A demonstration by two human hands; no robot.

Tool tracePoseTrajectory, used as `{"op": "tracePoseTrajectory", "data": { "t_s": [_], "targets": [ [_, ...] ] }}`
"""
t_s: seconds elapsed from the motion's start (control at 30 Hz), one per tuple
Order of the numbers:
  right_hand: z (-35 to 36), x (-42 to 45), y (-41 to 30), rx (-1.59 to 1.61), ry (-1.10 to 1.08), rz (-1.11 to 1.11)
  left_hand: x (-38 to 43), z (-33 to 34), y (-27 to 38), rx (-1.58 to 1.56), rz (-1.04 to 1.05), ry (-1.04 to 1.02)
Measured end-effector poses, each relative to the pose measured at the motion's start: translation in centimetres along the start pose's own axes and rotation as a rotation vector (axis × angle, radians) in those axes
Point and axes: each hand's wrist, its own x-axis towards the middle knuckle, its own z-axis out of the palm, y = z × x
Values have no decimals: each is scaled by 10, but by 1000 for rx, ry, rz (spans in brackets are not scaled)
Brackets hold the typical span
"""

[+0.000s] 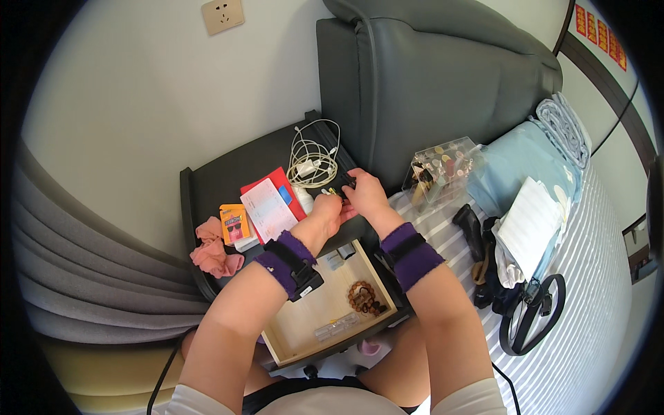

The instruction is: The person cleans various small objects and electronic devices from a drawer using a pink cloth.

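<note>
My left hand (pixel 329 212) and my right hand (pixel 366 193) are close together over the right side of a black nightstand (pixel 218 181). A small black object (pixel 348 180) is pinched in my right hand. At my left thumb is a small yellow and white item (pixel 332 192); whether that hand grips it is unclear, as the fingers partly hide it. Just beyond lies a coiled white cable (pixel 314 174) with a plug. Below my wrists, the pulled-out wooden drawer (pixel 295 316) holds a brown bead bracelet (pixel 361 296) and a clear plastic case (pixel 337 327).
Left on the nightstand are a pink cloth (pixel 215 249), an orange packet (pixel 234 224), a red folder (pixel 293 207) and a printed paper (pixel 267 207). On the bed at right are a clear cosmetics box (pixel 441 171), folded clothing (pixel 534 228) and a black belt (pixel 557 316). A grey headboard (pixel 441 78) rises behind.
</note>
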Motion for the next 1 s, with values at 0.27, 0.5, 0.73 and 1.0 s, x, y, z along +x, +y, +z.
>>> {"op": "tracePoseTrajectory", "data": {
  "t_s": [0.27, 0.5, 0.73, 1.0],
  "targets": [
    [14, 7, -1, 10, -18, -39, 16, -6, -2, -54, 86, 99],
    [14, -16, 11, 134, 5, -150, 22, -11, -12, -64, 186, 93],
    [15, -42, 18, 282, 93, -211, 13, -5, 2, 15, 156, 95],
    [-1, -66, 24, 310, 20, -127, -14, -6, 29, 237, 52, 78]
  ]
}}
